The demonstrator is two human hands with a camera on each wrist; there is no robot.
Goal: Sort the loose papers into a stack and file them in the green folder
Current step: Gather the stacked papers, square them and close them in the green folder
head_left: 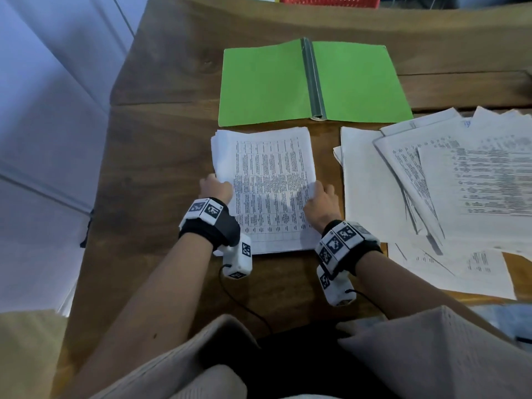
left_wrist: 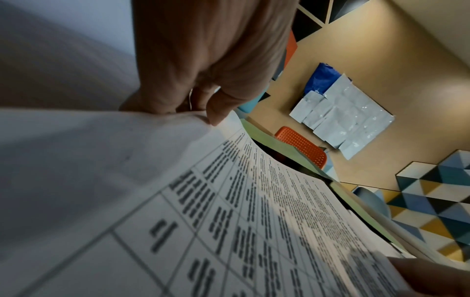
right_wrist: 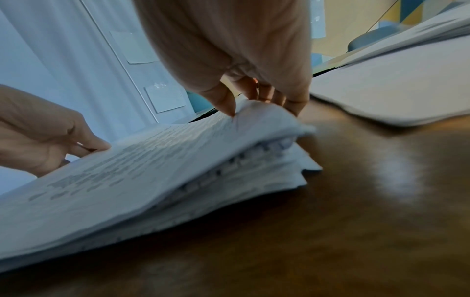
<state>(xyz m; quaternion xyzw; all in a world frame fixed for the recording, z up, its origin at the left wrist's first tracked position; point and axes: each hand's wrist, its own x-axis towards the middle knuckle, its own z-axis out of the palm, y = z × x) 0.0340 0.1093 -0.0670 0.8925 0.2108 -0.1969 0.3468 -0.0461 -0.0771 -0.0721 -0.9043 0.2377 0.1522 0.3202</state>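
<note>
- Dark brown wooden table [head_left: 161, 156] fills the head view, with a pale wall and door panel off to its left.
- At the far side of the table lies the green folder [head_left: 264, 82], opened flat, its grey spine strip running down the middle.
- Just in front of the folder sits the paper stack [head_left: 267, 180], its top sheet printed with a dense table; the sheets are not quite flush (edges step out along the right side in the right wrist view).
- The left hand [head_left: 216, 189] grips the stack's left edge, thumb on the top sheet and fingers curled under the raised edge.
- The right hand [head_left: 321, 200] pinches the right edge, thumb pressing down from above and fingers tucked beneath, so that the upper sheets bulge upward there.
- To the right, apart from the stack, loose papers [head_left: 449, 180] lie fanned and overlapping at different angles, some printed, one blank sheet nearest the stack.
- Beyond the table's far edge a red perforated chair back [head_left: 331, 0] shows.
- Both wrists carry black straps with white marker-covered camera units [head_left: 239, 259].
</note>
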